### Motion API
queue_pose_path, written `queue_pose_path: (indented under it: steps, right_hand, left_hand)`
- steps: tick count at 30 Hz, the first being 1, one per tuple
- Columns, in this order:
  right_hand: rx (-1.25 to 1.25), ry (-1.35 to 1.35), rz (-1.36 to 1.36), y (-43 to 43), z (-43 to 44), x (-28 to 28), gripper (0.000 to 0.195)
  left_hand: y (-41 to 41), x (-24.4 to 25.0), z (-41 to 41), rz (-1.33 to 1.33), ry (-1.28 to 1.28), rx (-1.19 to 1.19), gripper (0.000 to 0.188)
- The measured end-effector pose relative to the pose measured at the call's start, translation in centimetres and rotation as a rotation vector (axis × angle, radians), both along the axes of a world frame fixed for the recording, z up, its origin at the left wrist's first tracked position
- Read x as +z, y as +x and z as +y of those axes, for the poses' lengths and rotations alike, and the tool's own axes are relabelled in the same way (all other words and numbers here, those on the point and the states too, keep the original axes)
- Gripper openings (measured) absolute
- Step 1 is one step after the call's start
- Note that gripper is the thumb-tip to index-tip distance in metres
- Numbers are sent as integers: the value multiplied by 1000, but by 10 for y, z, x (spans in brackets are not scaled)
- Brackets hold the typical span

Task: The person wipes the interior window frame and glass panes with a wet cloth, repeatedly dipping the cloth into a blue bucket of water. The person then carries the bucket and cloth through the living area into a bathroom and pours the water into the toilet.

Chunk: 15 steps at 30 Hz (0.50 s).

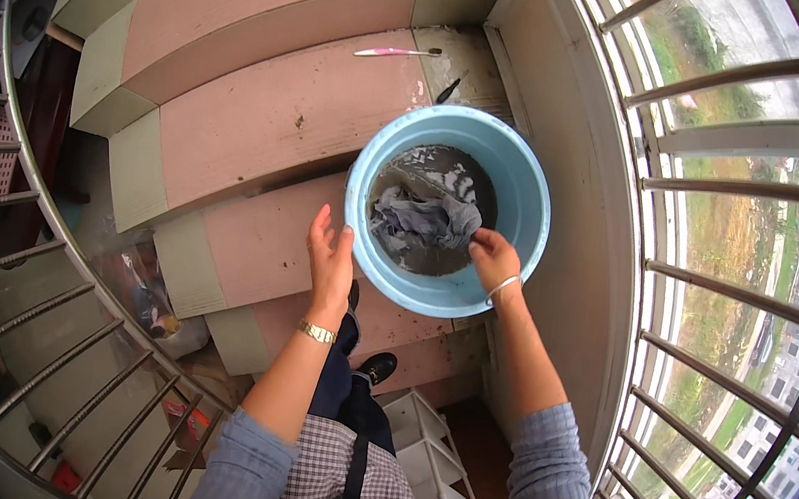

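A light blue plastic bucket (pixel 532 162) stands on the stair steps, with dark, murky water (pixel 435 263) and some suds inside. A wet grey cloth (pixel 426 217) lies bunched in that water. Inside the bucket's right side, my right hand (pixel 494 263) pinches the edge of the cloth between thumb and fingertips. My left hand (pixel 331 263) is raised at the outer left of the bucket, fingers apart and holding nothing. Its thumb is right at the rim; whether it touches cannot be told.
On the step behind the bucket lie a pink and white toothbrush (pixel 396 53) and a small dark object (pixel 452 88). A metal railing (pixel 77 256) curves along the left. Barred windows (pixel 734 294) line the right wall. A white rack (pixel 429 454) stands below, near my shoes (pixel 378 368).
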State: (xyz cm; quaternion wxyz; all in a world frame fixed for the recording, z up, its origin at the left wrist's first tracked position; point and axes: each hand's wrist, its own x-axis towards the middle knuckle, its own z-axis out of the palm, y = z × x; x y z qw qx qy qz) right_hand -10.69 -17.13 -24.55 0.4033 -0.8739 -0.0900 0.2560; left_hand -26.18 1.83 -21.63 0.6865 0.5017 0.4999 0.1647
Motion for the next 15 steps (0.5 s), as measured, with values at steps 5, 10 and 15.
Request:
queue_pose_path:
  steps: [5, 10, 15]
  right_hand:
    - [199, -136, -401, -46, 13, 45, 19]
    - [227, 18, -429, -87, 5, 61, 16]
    - [168, -26, -480, -123, -5, 62, 26]
  left_hand:
    - [15, -39, 68, 4, 120, -214, 54]
    - [39, -41, 81, 45, 414, -522, 53]
    - [34, -38, 65, 166, 445, -435, 45]
